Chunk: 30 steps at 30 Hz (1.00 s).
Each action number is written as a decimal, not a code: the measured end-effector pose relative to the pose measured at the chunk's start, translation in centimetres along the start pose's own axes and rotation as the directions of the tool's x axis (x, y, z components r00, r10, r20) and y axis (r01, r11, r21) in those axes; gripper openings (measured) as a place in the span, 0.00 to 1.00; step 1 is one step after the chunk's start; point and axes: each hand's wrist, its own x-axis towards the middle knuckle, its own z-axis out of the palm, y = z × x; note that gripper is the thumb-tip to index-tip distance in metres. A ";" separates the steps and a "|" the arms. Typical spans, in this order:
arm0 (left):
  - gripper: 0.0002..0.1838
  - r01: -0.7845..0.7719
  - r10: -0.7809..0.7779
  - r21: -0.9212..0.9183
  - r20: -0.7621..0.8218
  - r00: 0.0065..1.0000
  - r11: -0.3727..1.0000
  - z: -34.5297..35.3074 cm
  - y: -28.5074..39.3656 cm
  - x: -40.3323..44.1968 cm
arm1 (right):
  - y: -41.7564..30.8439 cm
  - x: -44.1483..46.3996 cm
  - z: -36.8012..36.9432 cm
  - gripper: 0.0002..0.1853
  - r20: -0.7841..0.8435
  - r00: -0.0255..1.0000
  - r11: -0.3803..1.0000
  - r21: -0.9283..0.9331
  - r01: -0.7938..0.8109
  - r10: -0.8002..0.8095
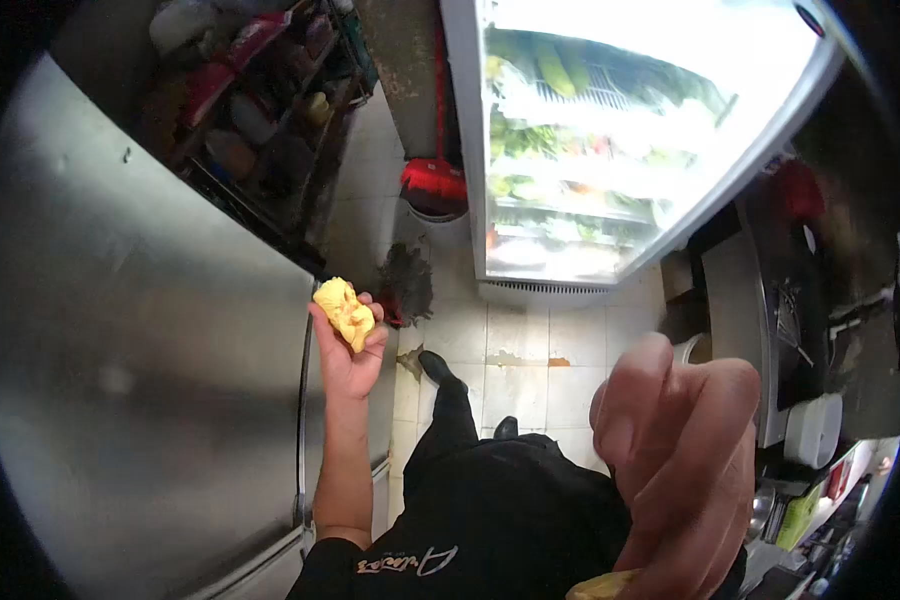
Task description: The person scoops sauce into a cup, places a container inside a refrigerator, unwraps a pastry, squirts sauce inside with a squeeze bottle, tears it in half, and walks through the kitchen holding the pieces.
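A lumpy, soft-looking yellow piece (pixel 344 312) sits in the fingers of my left hand (pixel 348 372), which is raised beside the steel door on the left. Whether it is dough, cloth or food I cannot tell. Close to the camera, my right hand (pixel 685 450) is large in view, its fingers curled and pressed together. Part of a pale yellow thing (pixel 602 586) shows beneath it at the bottom edge. Most of that thing is cut off, and the inside of the right hand is hidden.
A lit display fridge (pixel 470 150) with vegetables stands ahead. Steel doors (pixel 150 360) fill the left, beside a loaded shelf (pixel 260 120). A red dustpan (pixel 433 185) and dark mop head (pixel 406 283) are on the tiled floor. A white container (pixel 813 430) lies right.
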 end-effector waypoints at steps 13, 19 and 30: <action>0.28 -0.026 0.122 -0.335 0.269 0.955 0.942 5.5 10.3 26.2 | 27.6 6.5 -3.7 0.11 -0.243 0.955 0.983 0.114 -0.144 0.168; 0.36 0.093 0.061 -0.379 0.377 0.924 0.921 -1.1 12.6 30.6 | 42.6 4.9 -7.9 0.23 -0.396 0.680 0.771 0.480 -0.420 0.617; 0.49 -0.258 0.176 -0.156 -0.409 0.896 0.954 -13.0 10.0 34.3 | 73.6 -3.2 -33.7 0.18 -0.520 0.223 0.544 0.621 -0.564 0.825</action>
